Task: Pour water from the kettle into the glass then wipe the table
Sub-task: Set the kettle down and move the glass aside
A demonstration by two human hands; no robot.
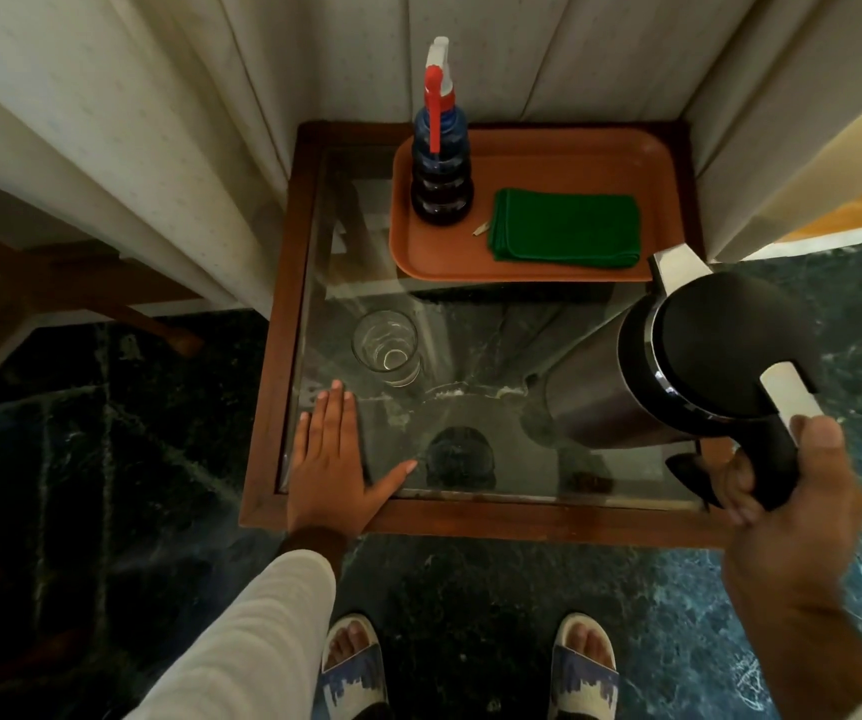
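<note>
While the left hand (333, 454) lay flat and open on the glass top of the table (268, 356), fingers spread and holding nothing, the pour had not yet begun. Just beyond its fingertips stood the glass (386, 346), upright near the table's left edge; whether it held any water could not be told from above. It looked thin-walled and fragile, and on a smooth glass surface it would probably slide if nudged, so steadying it low around the body seemed wise. Further back, on the orange tray (538, 168), a spray bottle (441, 163) stood at the left and a folded green cloth (566, 228) lay flat beside it, apart from it. The cloth looked soft and limp, easy to pinch anywhere along an edge for the wiping. At the right, the kettle (678, 366) was held up over the table's right corner, tilted, its spout pointing away toward the tray and well apart from the glass. The right hand (777, 491) was closed tightly around the black handle, thumb near the lid lever. A steel body likely carrying water would feel heavy, so the handle was the sensible hold.
</note>
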